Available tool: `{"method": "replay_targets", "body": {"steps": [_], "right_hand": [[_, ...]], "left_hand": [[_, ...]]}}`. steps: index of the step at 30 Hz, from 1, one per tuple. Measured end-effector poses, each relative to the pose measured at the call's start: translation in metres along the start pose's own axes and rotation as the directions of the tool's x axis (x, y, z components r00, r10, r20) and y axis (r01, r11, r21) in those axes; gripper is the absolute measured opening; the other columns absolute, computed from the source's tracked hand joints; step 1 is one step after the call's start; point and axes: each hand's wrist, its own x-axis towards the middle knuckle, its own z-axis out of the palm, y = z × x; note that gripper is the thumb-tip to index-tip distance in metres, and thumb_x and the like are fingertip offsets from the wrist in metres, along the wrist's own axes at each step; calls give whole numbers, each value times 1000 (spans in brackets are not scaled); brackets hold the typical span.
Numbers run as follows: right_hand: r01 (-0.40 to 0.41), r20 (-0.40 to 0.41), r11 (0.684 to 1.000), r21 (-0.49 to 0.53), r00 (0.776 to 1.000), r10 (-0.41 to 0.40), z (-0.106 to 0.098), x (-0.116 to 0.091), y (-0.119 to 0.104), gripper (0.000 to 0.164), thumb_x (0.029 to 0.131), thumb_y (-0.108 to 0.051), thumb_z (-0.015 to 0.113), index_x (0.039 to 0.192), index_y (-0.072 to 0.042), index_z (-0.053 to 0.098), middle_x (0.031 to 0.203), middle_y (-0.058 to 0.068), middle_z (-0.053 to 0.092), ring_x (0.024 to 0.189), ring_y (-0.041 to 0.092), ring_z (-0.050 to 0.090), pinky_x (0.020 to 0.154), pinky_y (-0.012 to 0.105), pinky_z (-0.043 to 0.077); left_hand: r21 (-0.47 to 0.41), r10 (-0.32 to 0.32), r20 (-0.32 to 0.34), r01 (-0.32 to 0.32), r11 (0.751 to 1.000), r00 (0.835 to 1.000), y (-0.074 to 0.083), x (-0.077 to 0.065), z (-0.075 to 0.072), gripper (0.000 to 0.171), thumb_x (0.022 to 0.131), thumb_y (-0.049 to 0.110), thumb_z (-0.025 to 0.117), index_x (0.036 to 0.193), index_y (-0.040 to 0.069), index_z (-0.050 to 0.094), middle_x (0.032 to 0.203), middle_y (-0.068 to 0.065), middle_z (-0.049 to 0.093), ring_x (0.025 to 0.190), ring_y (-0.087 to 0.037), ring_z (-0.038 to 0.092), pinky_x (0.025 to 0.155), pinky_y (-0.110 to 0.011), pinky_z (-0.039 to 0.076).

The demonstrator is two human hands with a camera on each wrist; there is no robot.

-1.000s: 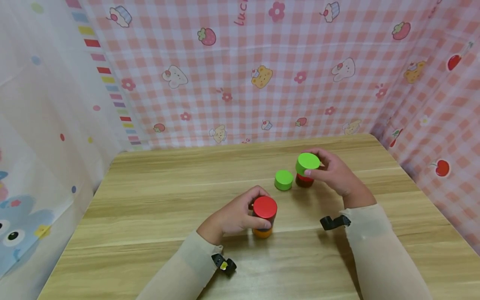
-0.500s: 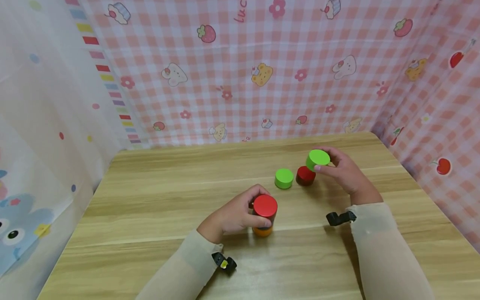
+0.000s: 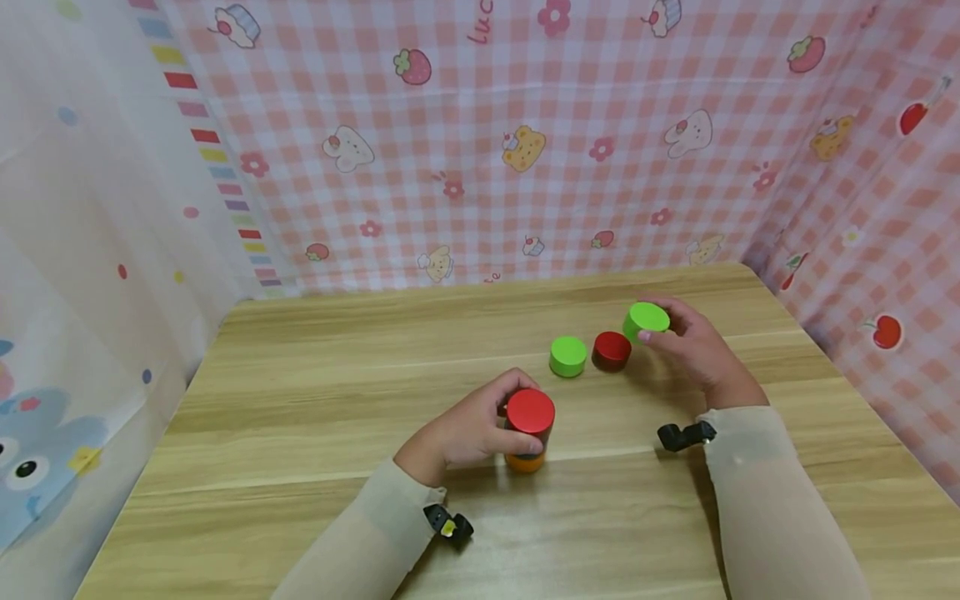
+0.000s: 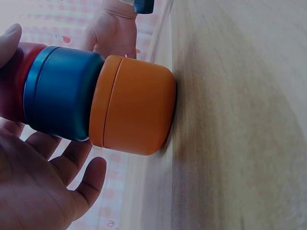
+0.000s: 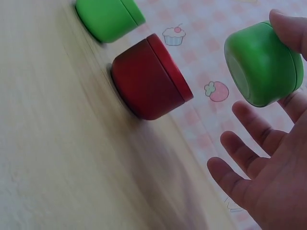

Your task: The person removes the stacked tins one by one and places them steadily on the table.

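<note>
A stack of small round lidded tins stands on the table: a red tin on top, a blue tin in the middle and an orange tin at the bottom. My left hand grips the stack near its top, thumb across the front. My right hand pinches a green tin between thumb and fingers, clear of the table. To its left sit a second red tin and a second green tin, side by side with a small gap.
A wood-grain table carries everything. Pink checked cloth hangs behind it and on the right, and a white patterned cloth on the left. Each wrist wears a small black camera mount.
The green tin in my right hand has moved from over the second red tin to the right, uncovering that red tin. My left hand stays on the stack.
</note>
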Motion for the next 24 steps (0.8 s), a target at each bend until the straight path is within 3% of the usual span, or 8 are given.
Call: {"method": "replay_targets", "body": {"steps": [15, 24], "right_hand": [[-79, -24, 996, -37, 997, 78, -8, 3, 12, 53, 102, -23, 71, 150, -11, 51, 127, -15, 57, 115, 9, 55, 101, 29, 40], [-60, -30, 998, -11, 998, 59, -11, 1, 18, 56, 102, -21, 71, 152, -9, 49, 127, -16, 57, 113, 5, 58, 93, 17, 46]], "left_hand": [[-8, -8, -1, 8, 1000, 1000, -2, 0, 0, 48, 89, 13, 84, 127, 18, 55, 124, 1, 66, 120, -17, 60, 104, -37, 51], [-20, 10, 5, -10, 1000, 1000, -3, 1, 0, 48, 89, 13, 84, 127, 17, 55, 123, 0, 67, 119, -17, 61, 104, -36, 51]]}}
